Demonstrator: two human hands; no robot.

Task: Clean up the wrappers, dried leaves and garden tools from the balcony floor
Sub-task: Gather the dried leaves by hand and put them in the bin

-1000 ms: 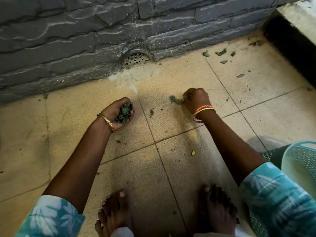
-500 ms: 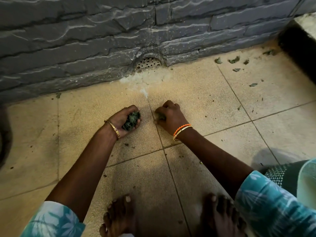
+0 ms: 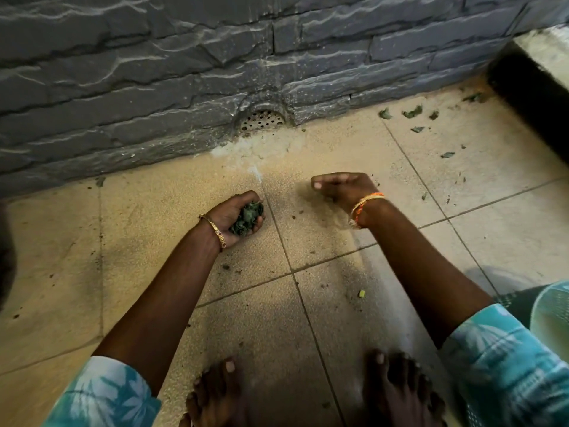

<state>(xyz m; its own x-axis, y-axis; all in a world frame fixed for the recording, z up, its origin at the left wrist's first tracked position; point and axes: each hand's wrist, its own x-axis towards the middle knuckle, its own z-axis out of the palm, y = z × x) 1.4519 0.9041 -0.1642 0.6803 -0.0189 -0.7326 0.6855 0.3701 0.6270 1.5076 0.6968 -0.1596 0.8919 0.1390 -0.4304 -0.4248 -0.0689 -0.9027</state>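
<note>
Since half a second ago, the right hand (image 3: 343,188) has been drawn away from the left hand (image 3: 235,217) and lifted slightly, fingers curled; whether anything is pinched cannot be told. A clump of dried leaves (image 3: 248,217) is cupped in the left hand, fingers curled round it, below the wall drain (image 3: 261,121). No long axis is shown by the clump. Loose leaves (image 3: 412,113) are scattered right of the drain near the dark step (image 3: 529,97); bare tile (image 3: 323,149) lies between drain and hands

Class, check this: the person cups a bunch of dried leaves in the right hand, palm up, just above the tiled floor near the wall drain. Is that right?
Not quite. The head view shows the dried leaves cupped in the left hand, not the right hand. The rest holds: palm up, just above the tiled floor, near the wall drain.
</note>
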